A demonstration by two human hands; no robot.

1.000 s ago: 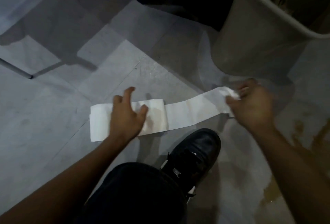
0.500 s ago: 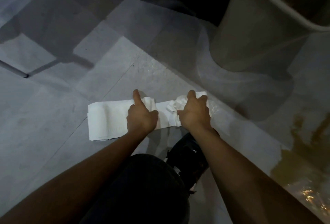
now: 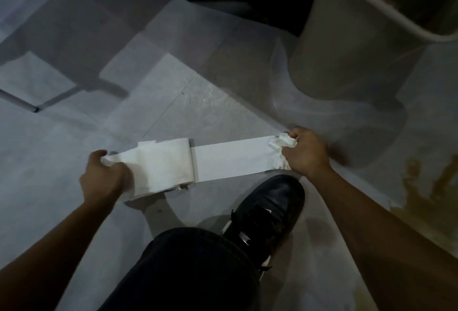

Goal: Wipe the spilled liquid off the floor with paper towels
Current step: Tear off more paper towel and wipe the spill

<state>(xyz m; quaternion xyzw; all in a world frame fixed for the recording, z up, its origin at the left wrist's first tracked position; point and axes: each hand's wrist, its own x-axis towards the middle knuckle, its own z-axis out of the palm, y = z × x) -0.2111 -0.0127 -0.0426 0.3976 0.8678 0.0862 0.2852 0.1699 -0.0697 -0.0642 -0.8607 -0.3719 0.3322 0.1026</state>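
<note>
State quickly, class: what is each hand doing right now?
Left hand: closed, gripping the folded end of the paper towel strip.
Right hand: closed, gripping the strip's crumpled end.

White paper towel (image 3: pixel 198 164), black shoe (image 3: pixel 270 209), grey floor (image 3: pixel 62 142), yellowish-brown spill (image 3: pixel 426 194), beige bin (image 3: pixel 347 45)

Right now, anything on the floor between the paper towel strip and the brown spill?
Nothing visible blocks it. Both hands hold the paper towel strip: left hand, right hand. The brown spill lies further right, with bare floor between. The black shoe sits nearer the person, the bin beyond.
</note>
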